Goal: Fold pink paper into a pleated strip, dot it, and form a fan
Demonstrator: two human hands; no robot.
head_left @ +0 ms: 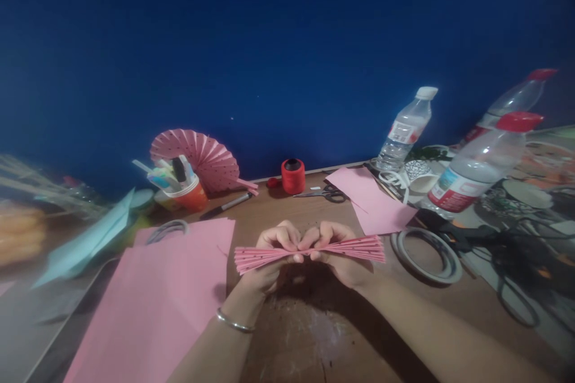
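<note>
Both hands pinch a pleated pink paper fan (350, 246) at its narrow middle, and its folded ends flare out to either side. My left hand (274, 248) has thumb and fingers closed on the strip just left of the centre. Close beside it, my right hand (339, 251) grips the strip just right of the centre. Small dark spots or holes dot the pleats. The paper is held above the brown table (291, 335). A finished-looking pink pleated fan (202, 155) stands spread open against the blue wall.
Pink paper sheets (157, 293) lie left, another pink piece (371, 200) right. Behind are a red thread spool (293, 177), scissors (326, 194), a marker (226, 206) and a pen cup (191, 192). Tape rolls (451, 257) and plastic bottles (476, 167) stand at right.
</note>
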